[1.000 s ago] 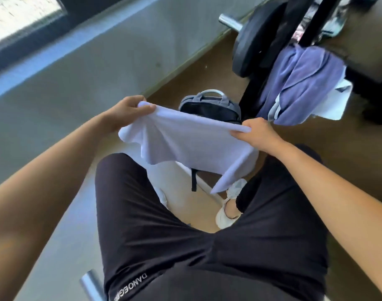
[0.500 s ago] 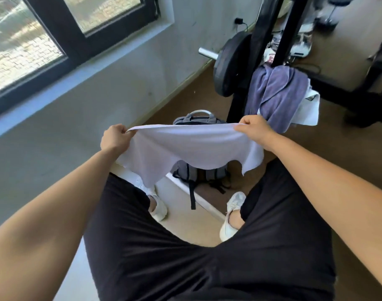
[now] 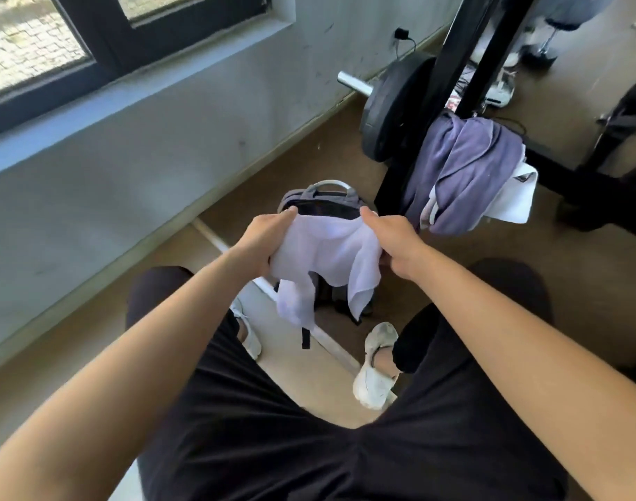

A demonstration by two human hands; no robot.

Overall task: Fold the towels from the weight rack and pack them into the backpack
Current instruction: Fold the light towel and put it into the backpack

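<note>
Nearest the camera are the person's black shorts (image 3: 273, 428), and both bare forearms reach forward over them. Below and between the knees, two white shoes (image 3: 376, 370) stand on the brown floor (image 3: 435, 269), which a pale line crosses.

Beyond the knees the left hand (image 3: 262, 244) and the right hand (image 3: 396, 240) hold a white towel (image 3: 327, 254) between them, near each other. Each hand is closed on a bunched edge of the cloth, fingers curled under and thumbs stretched forward along the top. The towel sags in the middle and two loose ends hang down, one under each hand.

Directly behind the towel, the grey backpack (image 3: 320, 200) stands upright on the floor with its top open and its pale handle arched above. The towel hangs just in front of the opening; I cannot tell whether it touches the bag.

To the right of the backpack rises the black rack (image 3: 450, 66). A purple towel (image 3: 461, 168) is draped on it, with a second white towel (image 3: 515, 197) showing from under it on the right. A black plate (image 3: 392, 113) sits on a steel bar just left of the rack post.

Farthest off, a grey wall (image 3: 146, 139) with a dark-framed window (image 3: 110, 48) runs along the left.
</note>
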